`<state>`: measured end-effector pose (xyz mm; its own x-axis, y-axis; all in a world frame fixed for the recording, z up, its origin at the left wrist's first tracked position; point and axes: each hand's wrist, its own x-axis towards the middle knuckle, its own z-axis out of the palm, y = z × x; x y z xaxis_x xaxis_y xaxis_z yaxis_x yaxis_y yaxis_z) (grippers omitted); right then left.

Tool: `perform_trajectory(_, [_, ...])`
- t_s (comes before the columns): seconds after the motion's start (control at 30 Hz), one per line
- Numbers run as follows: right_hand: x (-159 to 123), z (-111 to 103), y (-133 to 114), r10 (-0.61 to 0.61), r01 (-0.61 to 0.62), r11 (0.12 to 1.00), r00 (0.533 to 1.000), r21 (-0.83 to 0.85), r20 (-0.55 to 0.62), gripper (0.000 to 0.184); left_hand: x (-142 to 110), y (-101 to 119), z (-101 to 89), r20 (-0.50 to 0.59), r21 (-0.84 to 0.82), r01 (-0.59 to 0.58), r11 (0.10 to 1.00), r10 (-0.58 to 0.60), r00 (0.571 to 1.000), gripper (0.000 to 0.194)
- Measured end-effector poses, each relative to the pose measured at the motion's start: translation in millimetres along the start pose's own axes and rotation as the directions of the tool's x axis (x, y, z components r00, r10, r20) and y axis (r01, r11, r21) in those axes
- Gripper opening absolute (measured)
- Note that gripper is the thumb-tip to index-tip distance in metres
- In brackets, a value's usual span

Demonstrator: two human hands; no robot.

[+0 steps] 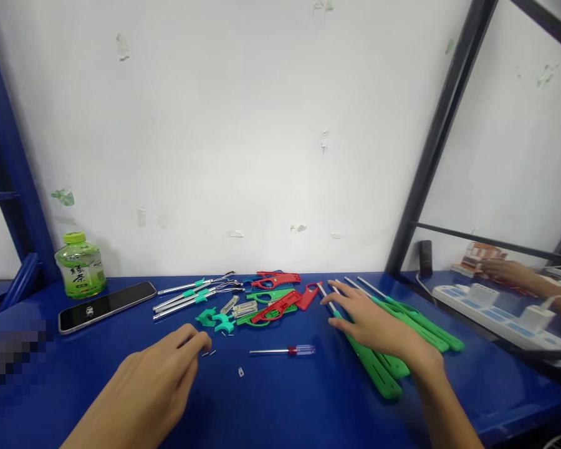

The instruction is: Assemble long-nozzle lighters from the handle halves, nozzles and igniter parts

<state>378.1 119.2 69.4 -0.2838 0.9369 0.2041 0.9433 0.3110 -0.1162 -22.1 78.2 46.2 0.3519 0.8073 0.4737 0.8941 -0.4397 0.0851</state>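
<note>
My left hand (163, 374) hovers low over the blue table with its fingers curled together. Its fingertips are beside tiny metal pins (212, 353), and what they may hold is hidden. My right hand (369, 315) has its fingers spread over a row of long green lighters (374, 368) with metal tubes; I cannot tell whether it touches one. Between my hands lie a screwdriver (280, 351) with a red and clear handle and a small white piece (241, 372). Behind them are teal plastic parts (223, 323), clear pieces (245, 309) and red lighter shells (278, 307).
Metal tubes with wires (184, 302) lie at the back left, near a phone (107, 307) and a green tea bottle (80, 267). At right, beyond a dark metal frame (432, 146), are a power strip (500, 318) and another person's hand (509, 272). A white wall (262, 156) stands behind.
</note>
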Motion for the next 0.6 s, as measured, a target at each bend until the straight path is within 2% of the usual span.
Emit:
perform_trajectory(0.07, [14,-5,-13,-0.091,0.091,0.996,0.996,-0.026,-0.013,0.035,-1,-9,1.1,0.07,0.015,0.026,1.0,-0.027,0.997,0.049])
perform_trajectory(0.17, [42,-5,-30,-0.238,0.236,0.97,0.971,-0.065,-0.021,0.039,-1,-25,4.0,0.114,0.035,0.103,0.994,-0.107,0.988,0.051])
perform_trajectory(0.3, [74,17,-38,-0.392,0.391,0.914,0.92,-0.105,0.018,0.051,0,-46,9.0,0.164,0.055,0.215,0.975,-0.221,0.961,0.056])
perform_trajectory(0.43, [86,41,-31,-0.415,0.41,0.904,0.91,-0.123,-0.015,0.049,0,-64,9.5,0.199,0.062,0.254,0.965,-0.261,0.945,0.057])
perform_trajectory(0.6, [86,49,-22,-0.44,0.432,0.891,0.897,-0.144,-0.032,0.037,-2,-75,10.8,0.168,0.042,0.249,0.967,-0.253,0.953,0.054])
